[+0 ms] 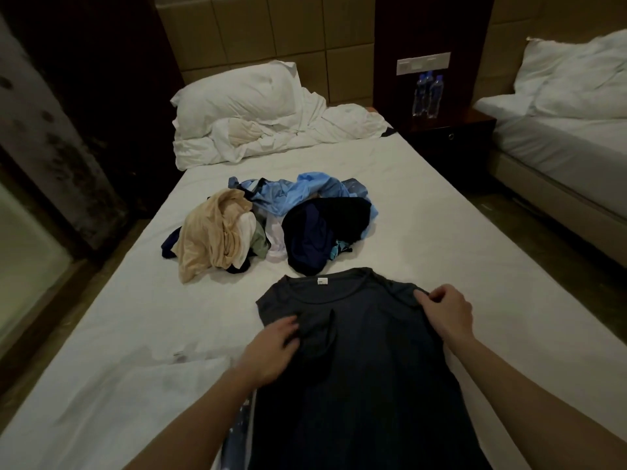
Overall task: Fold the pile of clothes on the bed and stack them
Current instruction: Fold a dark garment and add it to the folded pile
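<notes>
1. Lying flat on the bed (441, 205), the dark T-shirt (366, 368) runs lengthwise away from the person: collar and white neck label at the far end, hem towards the body and cut off by the lower edge of the view.
2. Both hands sit at the shoulder end, one on each side of that long axis. The left hand (271, 347) rests on the shirt's left chest area with fingers spread and fairly straight, pressing or smoothing the fabric instead of gripping it.
3. The right hand (444, 313) is at the shirt's right shoulder, fingers curled, pinching a fold of fabric at the sleeve seam.
4. My reading is that the next fold turns on this layout: each side lies directly under its own hand, so a lengthwise fold inward could start from the right, where cloth is already gripped.
5. The pile of clothes (268, 225), unfolded, lies beyond the collar, further up the bed and apart from the shirt; it is roughly equally far from both hands.
6. No folded stack is visible, so the task looks to be at an early stage.
</notes>
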`<action>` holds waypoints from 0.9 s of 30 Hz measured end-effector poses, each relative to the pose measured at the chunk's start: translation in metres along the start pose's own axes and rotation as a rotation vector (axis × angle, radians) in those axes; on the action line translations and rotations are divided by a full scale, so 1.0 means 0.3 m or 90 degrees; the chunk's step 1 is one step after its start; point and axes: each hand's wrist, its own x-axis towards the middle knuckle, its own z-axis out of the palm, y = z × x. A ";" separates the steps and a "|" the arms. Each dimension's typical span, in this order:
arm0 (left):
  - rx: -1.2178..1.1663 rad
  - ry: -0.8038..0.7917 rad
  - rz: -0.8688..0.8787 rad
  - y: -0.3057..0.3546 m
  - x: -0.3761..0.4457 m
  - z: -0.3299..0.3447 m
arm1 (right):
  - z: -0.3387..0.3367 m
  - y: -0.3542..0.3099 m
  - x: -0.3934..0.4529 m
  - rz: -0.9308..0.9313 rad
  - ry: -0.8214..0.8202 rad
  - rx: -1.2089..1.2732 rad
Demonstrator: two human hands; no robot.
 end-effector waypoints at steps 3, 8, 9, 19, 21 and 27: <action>0.189 -0.097 0.072 -0.059 -0.034 0.081 | -0.023 -0.053 -0.012 -0.008 0.019 0.068; 0.223 -0.026 0.068 -0.042 -0.046 0.130 | 0.097 -0.188 -0.081 0.011 -0.112 0.140; 0.226 -0.015 0.061 -0.040 -0.049 0.144 | 0.146 -0.205 -0.117 0.002 -0.172 0.144; 0.138 0.043 -0.023 0.018 -0.213 0.212 | 0.275 -0.064 -0.393 -0.381 -0.409 -0.370; 0.109 0.026 -0.053 0.025 -0.282 0.212 | 0.204 -0.050 -0.414 -0.388 -0.344 -0.360; 0.049 0.020 -0.153 0.108 -0.545 0.224 | -0.019 0.175 -0.530 -0.189 -0.277 -0.417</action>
